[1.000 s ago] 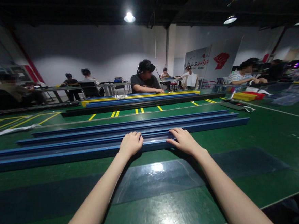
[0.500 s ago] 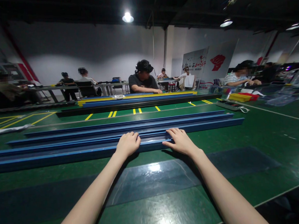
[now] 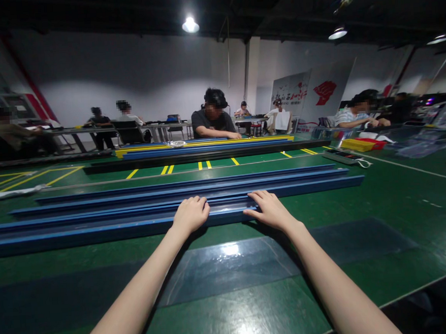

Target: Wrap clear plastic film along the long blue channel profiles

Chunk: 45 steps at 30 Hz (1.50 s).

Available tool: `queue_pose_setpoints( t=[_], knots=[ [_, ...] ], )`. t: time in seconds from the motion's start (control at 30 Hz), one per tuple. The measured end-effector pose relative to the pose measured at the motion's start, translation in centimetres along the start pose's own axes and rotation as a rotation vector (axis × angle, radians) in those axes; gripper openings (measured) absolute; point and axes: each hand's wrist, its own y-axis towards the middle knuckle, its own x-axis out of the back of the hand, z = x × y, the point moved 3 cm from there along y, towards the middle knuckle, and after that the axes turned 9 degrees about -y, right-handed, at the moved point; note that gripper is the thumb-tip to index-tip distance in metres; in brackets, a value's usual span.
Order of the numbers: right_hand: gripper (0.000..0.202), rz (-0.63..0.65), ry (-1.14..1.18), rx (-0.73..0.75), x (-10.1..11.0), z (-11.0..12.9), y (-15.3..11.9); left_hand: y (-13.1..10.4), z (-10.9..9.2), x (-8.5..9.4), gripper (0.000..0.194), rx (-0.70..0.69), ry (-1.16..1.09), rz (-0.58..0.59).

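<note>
Several long blue rails lie side by side across the green table (image 3: 394, 211). My left hand (image 3: 190, 215) rests on the nearest blue rail (image 3: 78, 233), fingers curled over its top edge. My right hand (image 3: 270, 209) lies a little to the right on the same rail, fingers spread flat over it. Both arms reach straight forward from the near edge. A second blue rail (image 3: 308, 185) runs just behind the hands.
A dark clear mat (image 3: 233, 268) lies on the table under my forearms. Yellow and blue rails (image 3: 206, 147) lie farther back, where a person in a dark shirt (image 3: 212, 119) sits. A red and yellow tray (image 3: 361, 143) and a power strip (image 3: 344, 157) sit at right. More people sit at far tables.
The view shifted slightly between the earliest frame and now. Both hands stay on the nearest blue rail in the same grip.
</note>
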Motion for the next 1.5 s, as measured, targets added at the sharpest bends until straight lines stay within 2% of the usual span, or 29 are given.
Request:
queue_pose_setpoints(
  t=[0.83,1.1,1.23,1.33,1.43,1.5],
  knots=[
    [0.055,0.004,0.015,0.012,0.1,-0.1,0.0,0.0,0.0,0.1,0.033,0.01,-0.001,0.02],
    [0.052,0.004,-0.007,0.037,0.3,-0.1,0.1,0.4,-0.4,0.8,0.035,-0.001,-0.024,0.185],
    [0.052,-0.001,-0.016,0.044,0.4,-0.1,0.0,0.3,-0.3,1.2,0.036,0.011,-0.047,0.213],
    [0.052,-0.001,-0.011,0.044,0.4,-0.1,0.0,0.4,-0.9,2.0,0.033,-0.044,-0.08,0.165],
    [0.051,0.004,-0.001,0.042,0.4,-0.1,0.1,0.4,-2.2,3.8,0.029,-0.138,-0.163,0.055],
    [0.051,0.007,0.004,0.041,0.4,-0.1,0.1,0.4,-3.1,5.0,0.027,-0.17,-0.207,0.027]
  ],
)
